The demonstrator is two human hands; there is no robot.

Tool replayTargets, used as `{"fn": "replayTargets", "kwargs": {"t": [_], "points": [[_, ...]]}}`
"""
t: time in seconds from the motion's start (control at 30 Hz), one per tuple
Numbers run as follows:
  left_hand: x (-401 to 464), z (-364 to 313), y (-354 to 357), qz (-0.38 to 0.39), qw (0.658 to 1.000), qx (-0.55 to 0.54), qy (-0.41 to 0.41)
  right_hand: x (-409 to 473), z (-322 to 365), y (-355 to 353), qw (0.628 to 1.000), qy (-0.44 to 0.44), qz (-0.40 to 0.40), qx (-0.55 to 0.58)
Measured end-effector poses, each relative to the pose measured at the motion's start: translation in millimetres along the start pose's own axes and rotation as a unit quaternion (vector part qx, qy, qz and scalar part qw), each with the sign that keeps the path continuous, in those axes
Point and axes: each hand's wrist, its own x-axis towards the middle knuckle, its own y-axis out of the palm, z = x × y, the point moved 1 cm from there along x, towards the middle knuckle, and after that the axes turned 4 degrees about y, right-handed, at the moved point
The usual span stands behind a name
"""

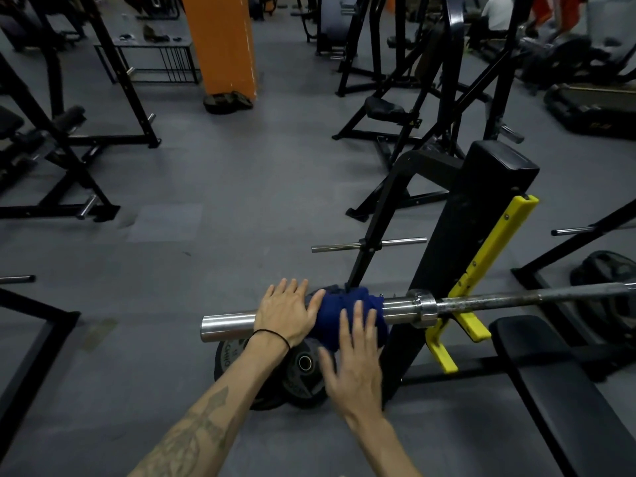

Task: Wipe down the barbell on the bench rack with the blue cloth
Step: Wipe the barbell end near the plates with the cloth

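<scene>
The barbell (402, 308) lies across the yellow hooks of the bench rack (481, 256), its shiny steel sleeve pointing left. A dark blue cloth (344, 306) is draped over the sleeve. My left hand (285, 313) lies flat on the sleeve just left of the cloth, fingers straight, thumb touching the cloth's edge. My right hand (354, 363) is spread, fingers straight, with the fingertips on the near side of the cloth. Neither hand is wrapped round the bar.
Two black weight plates (299, 370) lean on the floor under the sleeve. The black bench pad (557, 383) runs off to the lower right. A plate-storage peg (370, 245) sticks out behind the rack. Other black gym frames and an orange pillar (223, 46) stand further back.
</scene>
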Motion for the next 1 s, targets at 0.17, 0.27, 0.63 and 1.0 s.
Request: {"fn": "replayTargets", "kwargs": {"t": [0.17,0.27,0.63,1.0], "points": [[6,2,-3,0.019,0.999,-0.031,-0.02,14,-31,-10,0.991,-0.107,0.012,-0.078],[9,2,-4,0.018,0.999,-0.041,-0.032,13,-20,-10,1.0,-0.006,-0.014,-0.024],[23,5,-8,-0.035,0.997,-0.064,-0.016,6,-5,-3,1.0,0.025,-0.01,0.016],[-6,-13,10,-0.057,0.998,0.018,0.0,4,-12,-1,0.999,-0.037,0.018,0.01]]}}
